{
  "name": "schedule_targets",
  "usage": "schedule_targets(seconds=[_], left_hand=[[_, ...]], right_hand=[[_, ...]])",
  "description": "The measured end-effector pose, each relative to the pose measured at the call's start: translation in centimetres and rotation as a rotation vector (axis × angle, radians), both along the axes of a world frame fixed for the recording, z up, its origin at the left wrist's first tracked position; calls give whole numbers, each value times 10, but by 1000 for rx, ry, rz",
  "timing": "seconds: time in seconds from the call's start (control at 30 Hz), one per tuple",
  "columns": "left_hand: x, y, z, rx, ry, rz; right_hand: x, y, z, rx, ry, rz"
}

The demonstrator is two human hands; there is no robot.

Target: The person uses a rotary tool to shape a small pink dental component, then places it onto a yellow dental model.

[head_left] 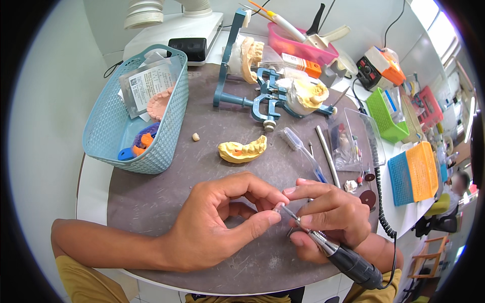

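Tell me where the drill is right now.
In the head view, the drill is toward the lower right, held in the right hand and pointing at the small pale piece pinched by the left hand.

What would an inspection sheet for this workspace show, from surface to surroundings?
Surface: grey-brown tabletop, scratched, with pale dust toward the front.
Work pieces: small whitish piece at the tip of the handpiece; yellow dental model lying apart.
Clutter: toothbrush and metal rod, right of the model; blue basket, left; articulator, behind.
Hands: left hand pinches the piece; right hand grips the handpiece.
Cables: coiled black cord running to the handpiece.
Surroundings: pale wall, left; another person, far right, blurred.
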State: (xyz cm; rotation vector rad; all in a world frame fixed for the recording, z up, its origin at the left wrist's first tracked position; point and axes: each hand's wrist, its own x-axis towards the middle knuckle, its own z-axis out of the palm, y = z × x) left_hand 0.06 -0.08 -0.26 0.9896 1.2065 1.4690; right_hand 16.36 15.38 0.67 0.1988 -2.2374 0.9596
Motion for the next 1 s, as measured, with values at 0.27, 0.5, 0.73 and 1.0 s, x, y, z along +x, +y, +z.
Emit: schedule_targets(seconds=[0.27,0.5,0.73,1.0], left_hand=[[0,0,-1,-5,10,12],[1,0,0,6,11,23],[2,0,1,7,19,38],[2,0,1,-2,25,40]], right_hand=[[-1,0,-1,-4,16,17],[-1,3,-1,17,35,23],[-1,4,-3,6,56,18],[-1,4,-4,8,62,8]])
